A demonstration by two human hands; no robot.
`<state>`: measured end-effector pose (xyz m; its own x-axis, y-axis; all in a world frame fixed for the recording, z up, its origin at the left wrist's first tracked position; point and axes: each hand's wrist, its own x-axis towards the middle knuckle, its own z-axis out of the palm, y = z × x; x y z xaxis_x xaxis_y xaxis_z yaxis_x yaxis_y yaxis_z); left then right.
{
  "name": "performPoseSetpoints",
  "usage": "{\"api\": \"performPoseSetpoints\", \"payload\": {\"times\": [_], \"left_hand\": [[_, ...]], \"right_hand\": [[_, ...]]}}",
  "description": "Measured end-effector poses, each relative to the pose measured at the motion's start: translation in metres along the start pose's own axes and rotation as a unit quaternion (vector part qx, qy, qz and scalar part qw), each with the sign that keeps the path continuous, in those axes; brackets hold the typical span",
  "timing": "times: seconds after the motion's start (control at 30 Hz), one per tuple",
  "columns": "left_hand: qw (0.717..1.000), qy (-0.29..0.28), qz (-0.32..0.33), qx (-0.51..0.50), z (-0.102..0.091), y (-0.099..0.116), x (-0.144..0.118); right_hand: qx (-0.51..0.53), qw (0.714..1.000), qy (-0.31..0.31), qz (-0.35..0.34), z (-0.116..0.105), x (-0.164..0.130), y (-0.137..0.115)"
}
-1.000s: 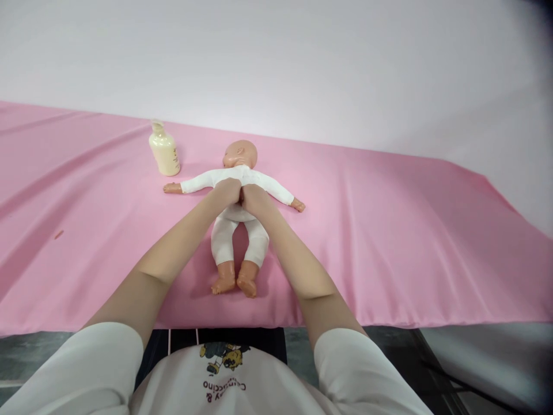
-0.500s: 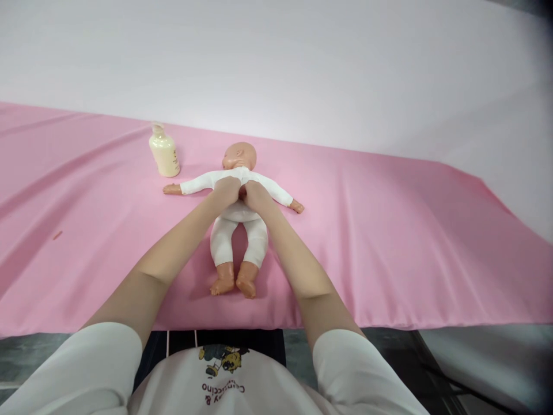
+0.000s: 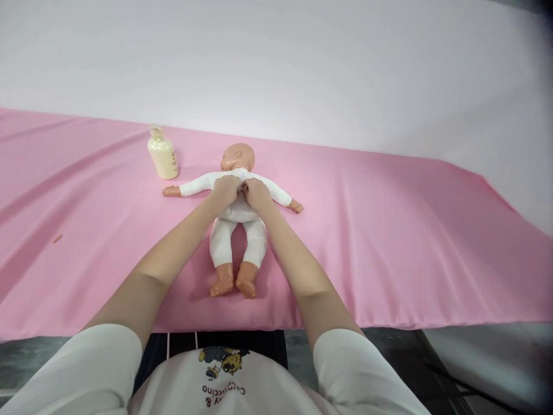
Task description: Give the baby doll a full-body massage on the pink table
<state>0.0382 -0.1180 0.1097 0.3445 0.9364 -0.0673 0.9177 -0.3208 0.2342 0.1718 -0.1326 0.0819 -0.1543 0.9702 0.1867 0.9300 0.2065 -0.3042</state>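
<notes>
A baby doll (image 3: 235, 214) with a white cloth body lies stretched out, its bald head (image 3: 240, 155) away from me and turned to the left. Its arms are spread and its bare feet point towards me. My left hand (image 3: 225, 191) is closed on the left of the upper torso, fingers curled in against the white cloth. Mirroring it on the right, my right hand (image 3: 257, 193) pinches at the same spot near the torso's midline. The knuckles nearly meet. The fingertips are small and partly hidden, so the exact fold of cloth between them does not show.
Behind the doll's left-side arm stands a cream pump bottle (image 3: 163, 155). A pink cloth (image 3: 389, 242) with soft folds covers the table. A small brownish strip (image 3: 57, 238) lies far left. A white wall (image 3: 276, 69) rises behind the table.
My hands stay at the doll's upper torso. The fingers have shifted slightly, and the right fingers now show a little more. The doll and bottle keep their places; the view has moved slightly.
</notes>
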Motion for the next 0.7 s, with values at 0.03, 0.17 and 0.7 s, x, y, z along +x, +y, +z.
{"api": "performPoseSetpoints", "payload": {"times": [0.03, 0.17, 0.7], "left_hand": [[1.000, 0.012, 0.005, 0.002, 0.000, 0.000, -0.001], [0.998, 0.053, 0.025, -0.031, 0.006, -0.004, -0.002], [0.995, 0.072, 0.006, -0.069, 0.017, -0.024, 0.008]], "right_hand": [[-0.001, 1.000, 0.004, 0.006, 0.002, 0.001, 0.000], [-0.002, 1.000, 0.011, 0.018, 0.006, 0.003, 0.001], [0.009, 1.000, -0.006, 0.006, 0.012, 0.005, 0.009]]}}
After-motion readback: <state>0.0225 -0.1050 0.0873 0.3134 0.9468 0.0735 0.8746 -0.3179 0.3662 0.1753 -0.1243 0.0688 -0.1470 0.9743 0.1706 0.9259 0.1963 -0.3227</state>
